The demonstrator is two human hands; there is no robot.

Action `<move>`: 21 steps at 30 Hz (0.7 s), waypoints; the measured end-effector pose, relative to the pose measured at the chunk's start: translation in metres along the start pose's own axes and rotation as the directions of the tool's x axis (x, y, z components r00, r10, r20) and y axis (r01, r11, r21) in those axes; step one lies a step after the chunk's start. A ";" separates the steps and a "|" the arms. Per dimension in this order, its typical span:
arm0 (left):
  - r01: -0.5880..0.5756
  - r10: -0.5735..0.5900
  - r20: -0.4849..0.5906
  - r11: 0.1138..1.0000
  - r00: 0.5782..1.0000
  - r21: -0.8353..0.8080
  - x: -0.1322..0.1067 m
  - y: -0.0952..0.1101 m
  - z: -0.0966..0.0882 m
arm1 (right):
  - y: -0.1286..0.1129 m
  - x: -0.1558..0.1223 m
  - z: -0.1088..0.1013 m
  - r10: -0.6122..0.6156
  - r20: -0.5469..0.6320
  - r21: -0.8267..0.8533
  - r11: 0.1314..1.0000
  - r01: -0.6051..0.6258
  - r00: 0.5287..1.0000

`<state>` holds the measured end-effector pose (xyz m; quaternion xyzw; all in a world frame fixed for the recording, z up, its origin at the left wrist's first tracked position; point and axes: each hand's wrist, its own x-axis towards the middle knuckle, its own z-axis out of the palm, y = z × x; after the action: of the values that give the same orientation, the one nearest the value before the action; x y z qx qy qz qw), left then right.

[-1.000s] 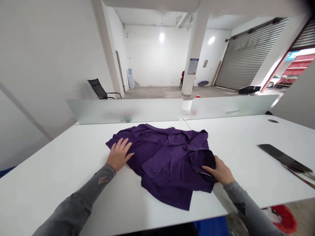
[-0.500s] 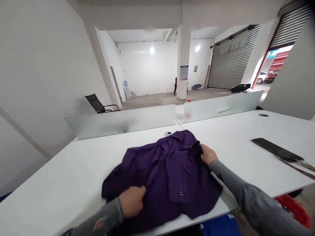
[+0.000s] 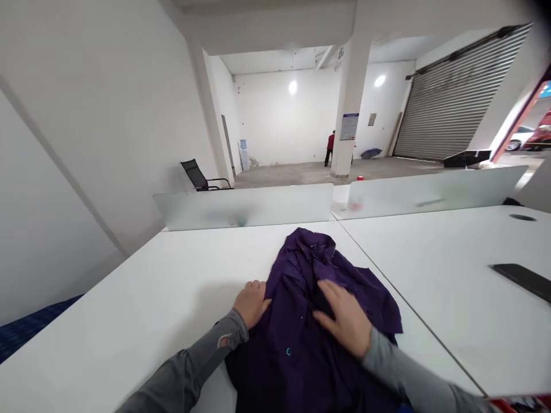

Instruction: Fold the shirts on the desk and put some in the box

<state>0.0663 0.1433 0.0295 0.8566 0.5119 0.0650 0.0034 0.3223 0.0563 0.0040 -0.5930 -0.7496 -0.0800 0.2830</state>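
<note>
A purple collared shirt [image 3: 279, 327] lies rumpled on the white table, its collar at the far end and its button front facing up. At its left edge, my left hand [image 3: 251, 304] is closed on the cloth, thumb on top and fingers curled. My right hand [image 3: 346, 321] is over the middle of the front, palm down with the fingers apart, slightly blurred. Whether that palm presses on the fabric I cannot tell. The lower part of the shirt runs out of the bottom of the view.
Frosted dividers [image 3: 249, 206] stand along the far side of the white table [image 3: 206, 258]. A dark flat object [image 3: 525, 280] lies on the right. Beyond are a black chair [image 3: 198, 175], a pillar [image 3: 348, 97] and a person in red [image 3: 330, 149].
The shirt has been turned, and its collar and button front now face up. My left hand has moved to its left edge. My right hand has let go and come over the middle.
</note>
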 end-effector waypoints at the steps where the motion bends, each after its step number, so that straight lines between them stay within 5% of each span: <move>1: 0.057 -0.057 0.037 0.998 0.998 0.003 0.007 -0.009 0.005 | -0.007 -0.028 0.001 0.009 0.048 -0.032 0.999 -0.008 0.999; 4: 0.163 -0.160 0.100 0.986 0.982 -0.019 0.020 -0.024 0.013 | -0.017 -0.080 0.001 -0.001 0.205 -0.068 0.998 0.015 0.979; 7: 0.204 -0.197 0.150 0.978 0.969 -0.035 0.010 -0.041 0.007 | -0.005 -0.080 -0.011 0.040 0.332 -0.062 0.998 -0.021 0.943; 13: 0.126 -0.129 0.357 0.992 0.925 0.030 -0.098 -0.094 -0.001 | 0.053 -0.042 -0.048 0.017 0.441 0.218 0.968 -0.125 0.898; 17: 0.114 -0.168 0.469 0.983 0.867 0.142 -0.141 -0.108 -0.029 | 0.076 0.002 -0.043 0.234 0.236 0.196 0.939 -0.282 0.943; 19: 0.118 -0.175 0.355 0.977 0.918 0.177 -0.129 -0.097 -0.046 | 0.072 0.030 -0.027 0.320 0.190 0.035 0.943 -0.332 0.928; 21: 0.091 -0.109 0.106 0.982 0.988 0.167 -0.097 -0.077 -0.056 | 0.060 0.052 -0.007 0.338 0.241 -0.099 0.941 -0.324 0.910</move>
<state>-0.0529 0.0914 0.0694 0.8295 0.5569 -0.0261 -0.0335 0.3740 0.1143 0.0241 -0.7245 -0.6657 0.0248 0.1770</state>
